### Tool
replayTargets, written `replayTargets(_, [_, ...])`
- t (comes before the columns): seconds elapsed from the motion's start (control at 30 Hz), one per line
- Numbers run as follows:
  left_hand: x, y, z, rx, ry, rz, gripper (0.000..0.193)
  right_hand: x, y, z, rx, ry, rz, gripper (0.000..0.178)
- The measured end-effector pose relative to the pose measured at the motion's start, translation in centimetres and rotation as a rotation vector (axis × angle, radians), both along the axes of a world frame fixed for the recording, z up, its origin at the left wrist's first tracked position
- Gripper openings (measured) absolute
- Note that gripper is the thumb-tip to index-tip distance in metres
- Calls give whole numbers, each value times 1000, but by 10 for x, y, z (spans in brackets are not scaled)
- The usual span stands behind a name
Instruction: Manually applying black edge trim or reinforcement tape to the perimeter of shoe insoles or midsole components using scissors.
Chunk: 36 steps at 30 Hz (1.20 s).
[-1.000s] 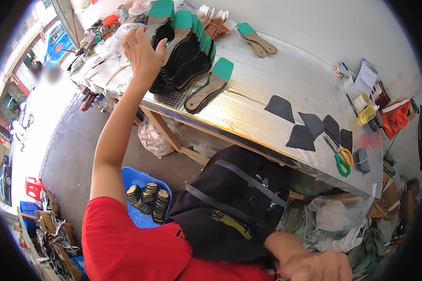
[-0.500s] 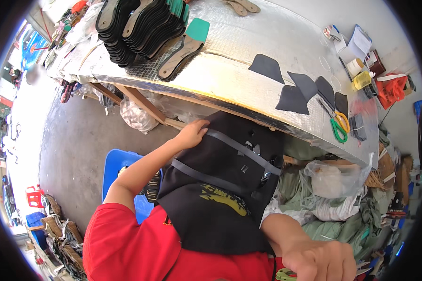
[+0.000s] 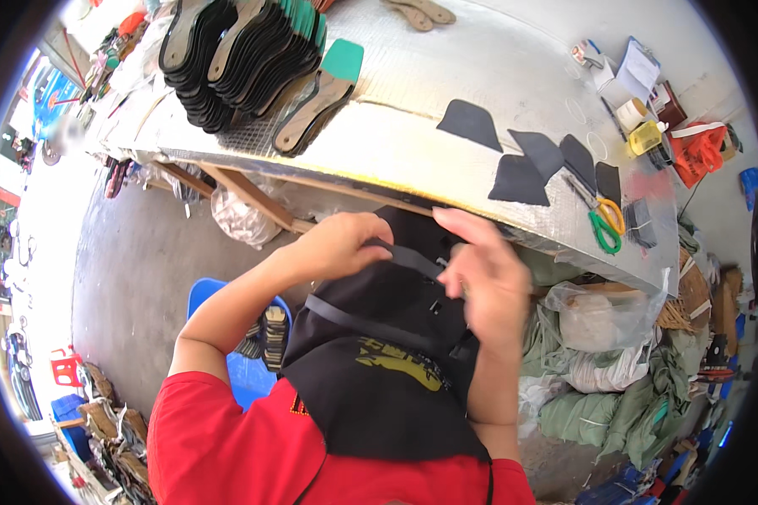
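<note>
A black apron [image 3: 379, 387] with a yellow print covers my lap. Above the print, my left hand [image 3: 349, 244] is closed on a dark grey strip [image 3: 413, 261], pinching its left end between thumb and fingers. Over the strip's right part hovers my right hand [image 3: 488, 282], blurred by motion. Its thumb and fingers are apart, with nothing visible in them. A second grey strip [image 3: 354, 321] lies across the apron lower down. Small dark scraps [image 3: 435, 306] are on the cloth near my right hand.
The worktable [image 3: 379, 143] ahead bears stacked shoe insoles [image 3: 244, 67], several dark cut pieces [image 3: 522, 178], and scissors [image 3: 605, 223] with green and yellow handles. A blue bin [image 3: 253, 379] stands at my left. Green cloth and plastic bags [image 3: 598, 324] crowd the right side.
My right hand has risen from the lower right to the strip; the green-handled tool beside it is out of sight. My left hand now pinches the strip, which lifts off the apron.
</note>
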<state>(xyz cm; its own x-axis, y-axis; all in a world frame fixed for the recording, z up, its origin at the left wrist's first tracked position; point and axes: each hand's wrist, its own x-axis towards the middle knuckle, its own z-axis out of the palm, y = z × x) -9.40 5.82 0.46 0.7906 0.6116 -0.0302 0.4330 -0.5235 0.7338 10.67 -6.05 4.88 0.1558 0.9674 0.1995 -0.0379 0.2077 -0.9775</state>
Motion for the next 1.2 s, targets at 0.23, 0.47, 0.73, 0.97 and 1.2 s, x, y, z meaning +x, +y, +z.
replayTargets(0.23, [53, 28, 51, -45, 8, -282, 19, 15, 8, -58, -431, 31, 3, 19])
replayTargets(0.47, [154, 248, 12, 196, -276, 424, 39, 63, -21, -55, -598, 224, -74, 17])
replayTargets(0.73, [252, 425, 0, 478, -190, 859, 65, 107, -55, -99, -835, 378, -146, 14])
replayTargets(0.97, [287, 451, -1, 507, 185, 1020, 95, 113, -38, -90, -1017, 230, -245, 26])
replayTargets(1.2, [254, 452, 36, -14, 84, 845, 84, 108, -40, -117, -968, 357, -322, 20])
